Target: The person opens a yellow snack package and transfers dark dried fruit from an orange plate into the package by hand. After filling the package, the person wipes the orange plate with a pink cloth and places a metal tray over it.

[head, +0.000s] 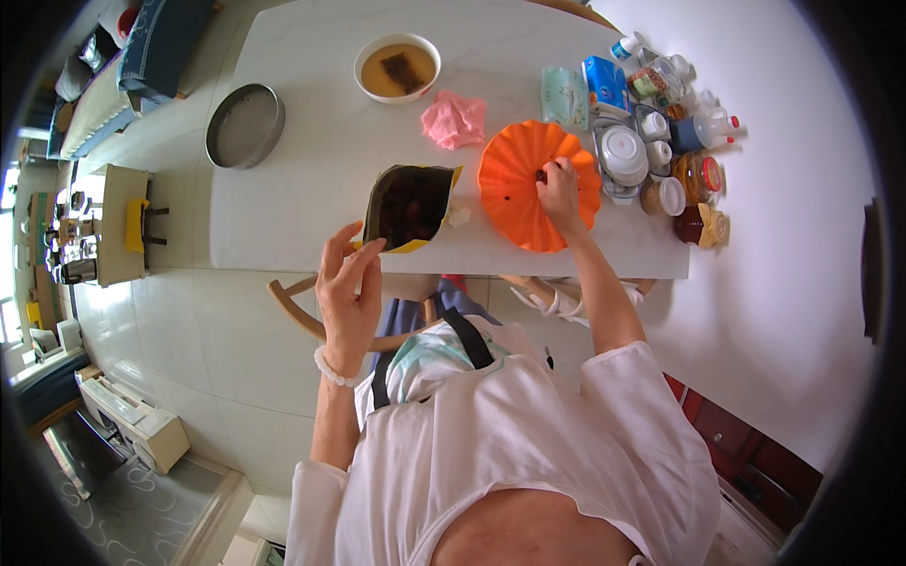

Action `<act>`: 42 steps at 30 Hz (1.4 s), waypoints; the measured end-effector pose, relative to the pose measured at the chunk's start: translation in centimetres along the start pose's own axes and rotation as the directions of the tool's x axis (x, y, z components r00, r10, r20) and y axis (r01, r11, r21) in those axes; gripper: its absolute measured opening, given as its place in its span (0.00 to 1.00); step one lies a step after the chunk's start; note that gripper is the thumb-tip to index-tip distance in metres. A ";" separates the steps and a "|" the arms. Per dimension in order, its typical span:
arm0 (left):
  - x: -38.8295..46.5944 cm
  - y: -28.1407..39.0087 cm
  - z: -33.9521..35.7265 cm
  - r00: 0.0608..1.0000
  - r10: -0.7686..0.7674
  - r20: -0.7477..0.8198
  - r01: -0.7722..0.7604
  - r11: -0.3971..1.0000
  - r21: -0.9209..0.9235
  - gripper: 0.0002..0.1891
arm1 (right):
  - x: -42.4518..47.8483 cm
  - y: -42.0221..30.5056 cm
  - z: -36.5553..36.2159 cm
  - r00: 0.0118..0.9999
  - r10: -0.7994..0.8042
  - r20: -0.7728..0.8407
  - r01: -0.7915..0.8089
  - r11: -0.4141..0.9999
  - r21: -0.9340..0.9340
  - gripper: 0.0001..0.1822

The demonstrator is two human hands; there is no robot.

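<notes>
An opened bag point(414, 244) with a yellow edge stands on the table, its mouth wide and dark reddish-brown pieces, seemingly dried fruit, inside. At its near left corner my left hand point(348, 279) holds the rim between the fingers. My right hand point(559, 194) is over an orange scalloped plate point(509, 205). Its fingertips are closed on a small dark piece point(541, 175) that looks like dried fruit. A tiny dark speck lies on the plate's left part. A crumpled whitish scrap point(459, 214) sits between bag and plate.
Beyond the bag are a pink cloth point(455, 120) and a white bowl point(361, 79) of brownish liquid with a dark piece. A round metal pan point(245, 131) rests at the table's left edge. Tissue packs point(606, 85), jars point(663, 196) and bottles crowd the right by the wall.
</notes>
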State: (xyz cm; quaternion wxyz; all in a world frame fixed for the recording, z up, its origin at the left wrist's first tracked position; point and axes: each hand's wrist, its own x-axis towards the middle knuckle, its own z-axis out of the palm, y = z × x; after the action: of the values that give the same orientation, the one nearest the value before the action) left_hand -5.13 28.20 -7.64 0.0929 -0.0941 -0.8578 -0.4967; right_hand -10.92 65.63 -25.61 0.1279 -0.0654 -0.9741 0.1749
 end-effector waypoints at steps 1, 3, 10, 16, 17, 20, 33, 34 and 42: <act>0.0 -0.1 0.0 1.000 0.001 0.000 -0.001 1.000 0.005 0.13 | 0.1 0.1 0.2 1.000 0.015 0.027 -0.014 1.000 -0.022 0.12; -0.1 -0.1 0.0 1.000 0.000 -0.001 0.000 1.000 -0.017 0.13 | 0.3 0.6 0.7 0.999 -0.004 0.045 0.008 0.996 -0.086 0.11; 0.1 0.3 0.1 1.000 -0.030 0.003 0.030 0.999 -0.041 0.15 | 3.0 -5.8 -4.0 0.999 -0.040 -0.029 0.049 0.914 0.402 0.09; 0.4 0.5 0.3 1.000 -0.015 -0.008 0.014 0.997 -0.079 0.15 | 3.0 -21.2 -16.3 0.898 -0.431 -0.087 0.395 0.704 0.590 0.12; 0.4 0.5 0.2 1.000 -0.020 -0.004 0.019 0.996 -0.084 0.15 | 2.7 -22.3 -16.6 0.839 -0.527 -0.135 0.508 0.673 0.537 0.13; 0.3 0.6 -0.1 0.999 -0.039 -0.011 0.037 0.995 -0.094 0.16 | 1.9 -24.7 -16.3 0.777 -0.621 -0.104 0.559 0.605 0.566 0.16; 0.2 0.4 -0.2 0.999 -0.031 -0.016 0.029 0.996 -0.088 0.15 | 3.6 -21.7 -16.0 0.792 -0.609 0.044 0.554 0.747 0.367 0.11; 0.3 0.4 -0.2 1.000 -0.026 -0.011 0.025 0.997 -0.079 0.15 | 3.9 -21.6 -16.1 0.772 -0.629 0.091 0.565 0.745 0.356 0.12; 0.5 0.4 -0.4 1.000 -0.008 -0.024 0.005 0.994 -0.107 0.19 | 4.9 -20.2 -13.6 0.698 -0.674 0.242 0.604 0.735 0.308 0.08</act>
State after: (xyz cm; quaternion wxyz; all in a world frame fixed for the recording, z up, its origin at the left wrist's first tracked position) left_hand -5.48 28.08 -7.00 0.0967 -0.0902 -0.8289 -0.5435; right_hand -13.55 52.12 -4.97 0.0178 0.3233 -0.9186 0.2268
